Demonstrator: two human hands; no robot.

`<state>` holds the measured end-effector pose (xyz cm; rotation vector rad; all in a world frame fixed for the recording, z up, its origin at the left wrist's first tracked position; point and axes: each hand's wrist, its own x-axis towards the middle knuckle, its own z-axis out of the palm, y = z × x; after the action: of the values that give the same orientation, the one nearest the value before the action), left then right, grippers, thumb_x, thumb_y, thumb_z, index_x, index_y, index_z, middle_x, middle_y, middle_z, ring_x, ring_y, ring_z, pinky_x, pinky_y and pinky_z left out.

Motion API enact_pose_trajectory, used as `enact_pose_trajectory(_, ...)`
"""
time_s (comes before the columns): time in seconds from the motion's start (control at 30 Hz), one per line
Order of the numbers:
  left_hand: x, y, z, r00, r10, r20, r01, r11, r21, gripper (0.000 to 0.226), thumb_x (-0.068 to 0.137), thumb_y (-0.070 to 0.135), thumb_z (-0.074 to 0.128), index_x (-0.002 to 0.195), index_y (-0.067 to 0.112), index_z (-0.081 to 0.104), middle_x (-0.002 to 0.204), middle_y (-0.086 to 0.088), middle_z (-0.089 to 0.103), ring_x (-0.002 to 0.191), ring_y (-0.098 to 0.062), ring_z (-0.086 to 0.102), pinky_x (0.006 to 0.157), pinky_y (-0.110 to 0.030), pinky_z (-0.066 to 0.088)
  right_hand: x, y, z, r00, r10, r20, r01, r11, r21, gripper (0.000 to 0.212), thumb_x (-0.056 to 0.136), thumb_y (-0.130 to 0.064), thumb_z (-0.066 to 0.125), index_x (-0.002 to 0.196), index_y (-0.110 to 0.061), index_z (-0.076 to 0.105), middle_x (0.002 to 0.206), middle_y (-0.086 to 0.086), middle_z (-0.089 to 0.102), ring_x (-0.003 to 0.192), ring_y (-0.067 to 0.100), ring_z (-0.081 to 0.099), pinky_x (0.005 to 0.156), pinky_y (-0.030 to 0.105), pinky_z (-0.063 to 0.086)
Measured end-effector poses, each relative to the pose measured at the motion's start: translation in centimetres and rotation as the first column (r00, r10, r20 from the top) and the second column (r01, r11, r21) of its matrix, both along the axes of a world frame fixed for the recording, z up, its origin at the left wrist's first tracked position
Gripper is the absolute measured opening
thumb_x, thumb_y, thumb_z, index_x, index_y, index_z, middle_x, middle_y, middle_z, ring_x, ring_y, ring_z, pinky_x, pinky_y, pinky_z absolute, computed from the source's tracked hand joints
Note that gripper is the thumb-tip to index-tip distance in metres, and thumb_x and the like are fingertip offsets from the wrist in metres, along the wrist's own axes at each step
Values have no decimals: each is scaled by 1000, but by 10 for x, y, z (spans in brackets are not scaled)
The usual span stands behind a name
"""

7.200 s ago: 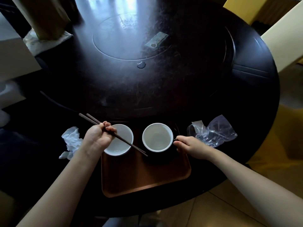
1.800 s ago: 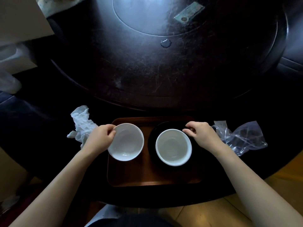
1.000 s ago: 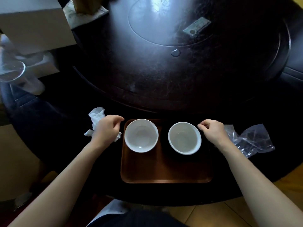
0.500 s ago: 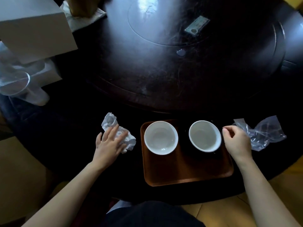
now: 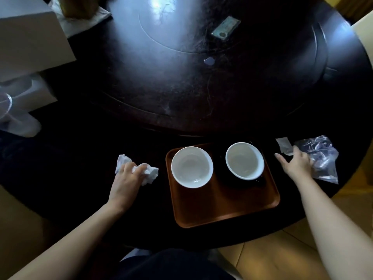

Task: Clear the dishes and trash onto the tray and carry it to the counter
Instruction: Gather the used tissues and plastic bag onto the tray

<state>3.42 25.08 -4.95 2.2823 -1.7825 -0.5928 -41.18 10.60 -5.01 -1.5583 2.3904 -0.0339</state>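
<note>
White bowls (image 5: 192, 167) on brown tray (image 5: 224, 209); dark table (image 5: 181, 87).

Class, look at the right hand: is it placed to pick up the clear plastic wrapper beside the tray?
Probably yes. The right hand is spread open on the table, already touching the clear plastic wrapper, which lies right of the tray. Nothing lies between them.

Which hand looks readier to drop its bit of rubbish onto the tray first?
Left, probably. The left hand already has its fingers curled over the crumpled tissue, close beside the tray. The right hand lies open against the plastic wrapper, not yet gripping it.
</note>
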Motion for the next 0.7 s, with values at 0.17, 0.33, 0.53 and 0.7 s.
enact_pose_trajectory(0.17,-4,-11,3,997,54,-63,-55,998,-22,19,88,19,52,102,10,62,101,-8,47,93,-24,51,67,-39,50,0,0,-1,999,-25,-25,22,993,-118,49,83,-31,63,121,-2,52,121,30,46,117,44,38,97,47,34)
enact_pose_trajectory(0.33,-15,-17,16,991,61,-115,-75,990,-122,18,88,10,54,101,4,64,100,-14,51,101,-29,47,82,-30,36,-5,-7,-1,999,-16,-29,10,978,-208,27,85,-14,60,106,3,61,109,30,52,108,44,45,89,47,41)
enact_pose_trajectory(0.53,-54,-39,54,986,-26,-166,-18,965,-262,15,86,7,58,100,3,62,103,-19,54,110,-36,49,89,-38,42,0,-14,-7,997,-79,-9,76,976,-202,22,89,-10,46,97,6,59,107,29,57,99,42,51,85,47,46)
enact_pose_trajectory(0.7,-100,-63,80,964,-161,-213,75,929,-364,19,83,11,56,101,8,60,103,-13,54,105,-34,53,85,-39,46,-1,-14,3,949,233,-215,-286,920,-268,4,74,13,55,77,14,57,80,31,59,78,44,59,63,48,51)
